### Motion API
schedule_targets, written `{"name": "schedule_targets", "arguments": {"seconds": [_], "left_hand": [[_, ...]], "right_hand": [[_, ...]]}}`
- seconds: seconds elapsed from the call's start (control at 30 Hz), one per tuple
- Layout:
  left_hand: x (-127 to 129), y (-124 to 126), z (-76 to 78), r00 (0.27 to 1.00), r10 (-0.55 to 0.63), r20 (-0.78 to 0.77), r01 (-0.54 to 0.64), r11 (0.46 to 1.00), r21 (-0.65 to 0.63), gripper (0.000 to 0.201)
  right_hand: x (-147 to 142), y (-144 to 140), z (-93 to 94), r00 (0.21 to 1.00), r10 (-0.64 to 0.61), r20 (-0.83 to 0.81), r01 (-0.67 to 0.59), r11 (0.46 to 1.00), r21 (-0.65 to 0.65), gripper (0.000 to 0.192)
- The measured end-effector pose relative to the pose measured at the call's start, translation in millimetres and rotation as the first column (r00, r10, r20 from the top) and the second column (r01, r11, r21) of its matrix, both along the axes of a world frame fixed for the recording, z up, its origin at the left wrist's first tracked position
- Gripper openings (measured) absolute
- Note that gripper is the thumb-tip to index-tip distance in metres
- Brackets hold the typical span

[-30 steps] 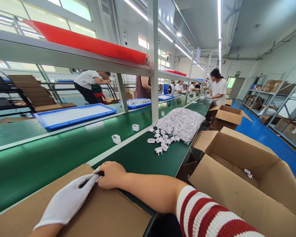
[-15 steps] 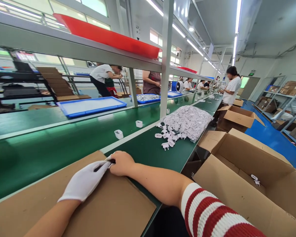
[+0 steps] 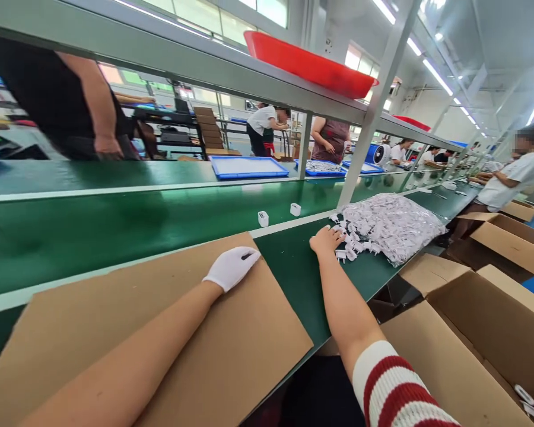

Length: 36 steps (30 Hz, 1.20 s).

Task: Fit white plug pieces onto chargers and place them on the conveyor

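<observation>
My left hand (image 3: pixel 232 268), in a white glove, is closed above the far right corner of a flat cardboard sheet (image 3: pixel 173 302). A dark spot shows between its thumb and fingers; what it holds, if anything, is hidden. My bare right hand (image 3: pixel 326 240) reaches out with its fingers apart, over the near edge of a scatter of small white plug parts (image 3: pixel 352 248). These spill from a clear plastic bag (image 3: pixel 396 222) full of the same parts. Two white plug housings (image 3: pixel 263 219) stand on the green belt (image 3: pixel 178 219) beyond the sheet.
An open carton (image 3: pixel 454 350) on the right holds a few white pieces (image 3: pixel 527 400). Overhead runs a metal shelf with a red tray (image 3: pixel 311 65); its post (image 3: pixel 374 112) rises behind the bag. Blue trays (image 3: pixel 249 175) and several people are across the belt; another person stands at right.
My right hand has left my left hand and moved out to the loose plug parts. My left hand stays over the cardboard. The view has swung left, and a person in black shows there.
</observation>
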<state>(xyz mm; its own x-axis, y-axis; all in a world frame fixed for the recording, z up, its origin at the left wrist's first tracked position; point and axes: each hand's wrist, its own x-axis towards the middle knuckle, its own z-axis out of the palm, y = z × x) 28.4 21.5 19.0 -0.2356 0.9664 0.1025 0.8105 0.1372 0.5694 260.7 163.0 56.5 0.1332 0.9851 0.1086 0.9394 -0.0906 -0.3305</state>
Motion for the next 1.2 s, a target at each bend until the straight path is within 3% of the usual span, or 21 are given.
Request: {"name": "schedule_targets", "arguments": {"seconds": [0.2,0.3,0.4,0.5,0.6,0.7,0.77,0.87,0.93,1.03,1.13,1.2], "left_hand": [[-1.1,1.3,-6.1,0.997,0.039,0.068,-0.042,0.998,0.04,0.041],[-3.7,14.2,-3.7,0.977,0.185,0.104,-0.188,0.982,0.022,0.048],[-9.5,39.1,9.0,0.931,0.348,0.109,-0.353,0.935,0.028,0.069],[-17.7,71.5,25.6,0.884,0.461,0.079,-0.464,0.885,0.022,0.09],[-27.1,101.8,33.7,0.869,0.495,0.004,-0.494,0.868,-0.06,0.1],[-35.3,120.0,31.1,0.901,0.431,-0.047,-0.433,0.892,-0.127,0.069],[-39.6,122.4,27.7,0.918,0.392,-0.055,-0.396,0.913,-0.096,0.052],[-44.1,109.4,26.8,0.941,0.333,-0.061,-0.335,0.942,-0.016,0.048],[-45.2,89.3,29.9,0.965,0.244,-0.098,-0.244,0.97,0.011,0.047],[-40.0,44.5,36.8,0.979,0.105,-0.175,-0.106,0.994,0.005,0.045],[-25.0,-6.4,41.8,0.981,0.025,-0.194,-0.031,0.999,-0.025,0.04],[-12.5,-34.0,41.9,0.983,0.006,-0.184,-0.017,0.998,-0.056,0.036]], "right_hand": [[-7.2,-6.0,-1.6,0.952,0.305,-0.01,-0.305,0.951,-0.055,0.036],[-20.4,-17.1,2.9,0.922,0.38,-0.077,-0.381,0.925,0.007,0.03],[-37.4,-27.0,1.7,0.835,0.454,-0.312,-0.432,0.891,0.14,0.026],[-53.7,-34.2,-5.5,0.661,0.515,-0.547,-0.492,0.847,0.202,0.022],[-64.2,-36.8,-14.1,0.445,0.467,-0.764,-0.593,0.793,0.139,0.024],[-67.2,-35.8,-18.0,0.18,0.219,-0.959,-0.655,0.754,0.049,0.017],[-66.1,-35.0,-17.5,0.03,0.075,-0.997,-0.663,0.748,0.036,0.013],[-64.1,-35.3,-15.6,-0.097,-0.012,-0.995,-0.661,0.748,0.056,0.03],[-63.9,-36.4,-15.5,-0.103,-0.002,-0.995,-0.654,0.754,0.066,0.037],[-64.4,-40.0,-15.7,0.014,0.113,-0.994,-0.655,0.752,0.076,0.033],[-61.9,-48.5,-12.2,0.195,0.37,-0.908,-0.689,0.71,0.141,0.03],[-58.0,-56.9,-7.2,0.314,0.601,-0.735,-0.752,0.631,0.194,0.029]]}}
